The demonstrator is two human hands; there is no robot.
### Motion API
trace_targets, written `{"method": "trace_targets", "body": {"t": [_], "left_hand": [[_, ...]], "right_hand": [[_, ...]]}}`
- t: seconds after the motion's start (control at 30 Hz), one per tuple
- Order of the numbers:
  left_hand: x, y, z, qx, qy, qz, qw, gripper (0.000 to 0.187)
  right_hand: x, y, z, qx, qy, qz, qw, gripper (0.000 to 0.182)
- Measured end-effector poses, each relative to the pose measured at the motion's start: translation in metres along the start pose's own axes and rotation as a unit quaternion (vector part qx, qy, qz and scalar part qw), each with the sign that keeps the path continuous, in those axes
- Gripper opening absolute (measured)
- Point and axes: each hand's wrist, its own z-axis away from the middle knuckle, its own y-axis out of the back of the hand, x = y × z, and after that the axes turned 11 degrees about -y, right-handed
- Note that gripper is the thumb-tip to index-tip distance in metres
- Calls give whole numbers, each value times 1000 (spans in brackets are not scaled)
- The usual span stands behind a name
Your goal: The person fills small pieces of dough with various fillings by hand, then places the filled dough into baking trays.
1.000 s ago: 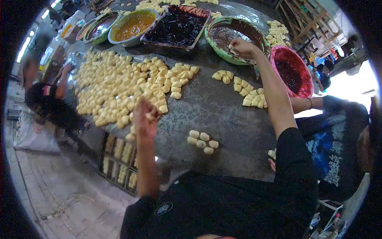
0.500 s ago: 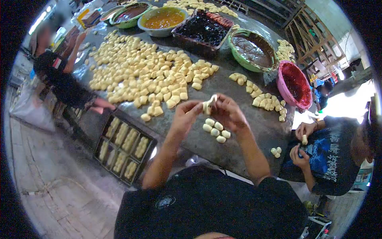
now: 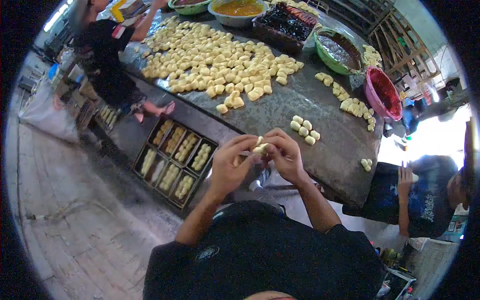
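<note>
Between my two hands, in front of my chest near the table's edge, is a small piece of pale dough (image 3: 261, 148). The fingers of my left hand (image 3: 233, 165) pinch it from one side, and my right hand (image 3: 286, 154) pinches it from the other. Its upper end sticks up in a thin fold; the fingers cover part of it. Just beyond my right hand, a small group of smooth dough balls (image 3: 305, 131) sits on the dark table (image 3: 265, 116). A large spread of dough pieces (image 3: 220, 65) lies farther back.
Behind the dough stand a basin of orange filling (image 3: 237, 10), a tray of dark filling (image 3: 285, 22), a green basin (image 3: 340, 50) and a pink basin (image 3: 384, 92). Lower left is a sectioned baking tray (image 3: 172, 162) holding dough. One co-worker (image 3: 102, 55) stands left, another (image 3: 425, 195) right.
My view has turned left and down. My hands, still on the dough, have come back from over the table toward its edge. The co-worker on the right has shifted their hands.
</note>
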Motion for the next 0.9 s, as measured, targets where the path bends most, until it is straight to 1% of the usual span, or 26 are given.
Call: {"method": "trace_targets", "body": {"t": [0.03, 0.07, 0.1, 0.17, 0.2, 0.23, 0.27, 0.3, 0.33, 0.37, 0.4, 0.43, 0.47, 0.5, 0.53, 0.57, 0.6, 0.63, 0.67, 0.7, 0.73, 0.8, 0.83, 0.87, 0.9], "left_hand": [[5, 7, 10, 0, -47, -27, 999, 29], [10, 14, 19, 0, -94, -54, 994, 26], [17, 19, 25, 10, -121, -38, 992, 23], [16, 29, 40, 3, -166, 7, 986, 23], [19, 34, 45, 0, -190, 30, 981, 23], [29, 39, 54, 22, -140, 48, 989, 17], [40, 40, 60, 74, -98, 48, 991, 15], [51, 40, 64, 126, -55, 49, 989, 13], [58, 42, 67, 177, -13, 50, 983, 11], [59, 49, 63, 177, -73, -13, 981, 9], [59, 54, 63, 161, -63, 46, 984, 10], [56, 58, 65, 145, -54, 104, 983, 12], [54, 62, 68, 126, -44, 162, 978, 14], [54, 65, 74, 127, -52, 151, 979, 18], [52, 69, 77, 110, -131, 113, 979, 18], [49, 73, 79, 91, -209, 76, 971, 17], [48, 76, 80, 71, -286, 38, 955, 17], [57, 78, 83, 46, -319, -57, 945, 15], [59, 82, 84, 27, -329, -97, 939, 16], [60, 85, 86, 9, -338, -137, 931, 17], [60, 87, 89, -10, -345, -176, 922, 18], [60, 89, 90, 10, -307, -148, 940, 18], [59, 89, 90, 21, -288, -135, 948, 18], [58, 90, 91, 32, -269, -121, 955, 19], [56, 82, 92, 102, -230, -55, 966, 20]], "right_hand": [[-5, -13, 7, -8, -42, -97, 994, 19], [-14, -26, 16, -5, -69, -206, 976, 18], [-24, -39, 24, -3, -96, -311, 946, 18], [-24, -71, 24, 51, -67, -426, 901, 20], [-26, -77, 28, 43, -42, -343, 937, 19], [-30, -82, 33, 34, -16, -258, 965, 18], [-35, -87, 36, 25, 13, -172, 985, 17], [-53, -93, 40, -7, 100, -103, 990, 14], [-62, -97, 41, 0, 166, -19, 986, 13], [-70, -99, 43, 9, 229, 66, 971, 12], [-74, -101, 44, 18, 289, 150, 945, 12], [-76, -103, 42, 43, 328, 188, 925, 16], [-75, -113, 46, 74, 244, 63, 965, 17], [-74, -128, 51, 103, 152, -63, 981, 19], [-75, -137, 55, 131, 57, -188, 972, 20], [-84, -135, 54, 88, -4, -201, 976, 23], [-78, -135, 54, 37, -54, -259, 964, 22], [-65, -135, 55, -13, -104, -315, 943, 22], [-51, -136, 55, -62, -155, -370, 914, 23], [-44, -141, 55, -85, -199, -421, 881, 24], [-40, -145, 58, -65, -200, -417, 884, 24], [-42, -152, 64, -26, -201, -407, 890, 23], [-50, -148, 71, -8, -179, -364, 914, 20], [-56, -146, 73, -11, -79, -280, 957, 23], [-62, -145, 74, -15, 23, -189, 982, 26]]}}
